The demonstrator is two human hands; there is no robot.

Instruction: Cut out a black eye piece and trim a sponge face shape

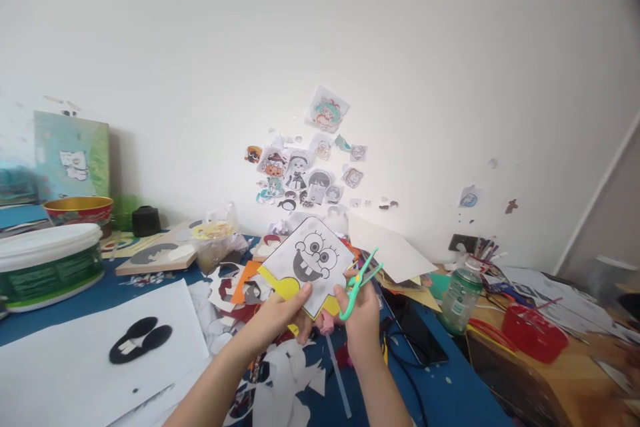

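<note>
Head view, from where I stand: the left hand [280, 312] pinches the lower left edge of a paper cartoon cutout [310, 263], thumb on the printed face, the other fingers tucked behind it. The cutout is held up off the table, tilted like a diamond, one grinning square-faced figure in grey print with yellow paper showing along its lower edge. The right hand [361, 317] is closed through the loops of one pair of green scissors [361, 282]; the blades stand slightly apart, tips pointing up and right, just beside the cutout's right edge. Whether they bite the paper I cannot tell.

Above the fingers there is open air up to the white wall [450, 80], where a cluster of small printed pictures [305, 170] is stuck. Below the wrists, white scraps lie on the blue table [440, 393]. Left of the left-hand fingers lies one large white sheet [75, 360] carrying one black two-lobed shape [141, 340]; further left stands one white tub [47, 263]. Right of the right-hand fingers stand one green plastic bottle [461, 300] and one red tray [534, 333], both well apart from the scissors.
</note>
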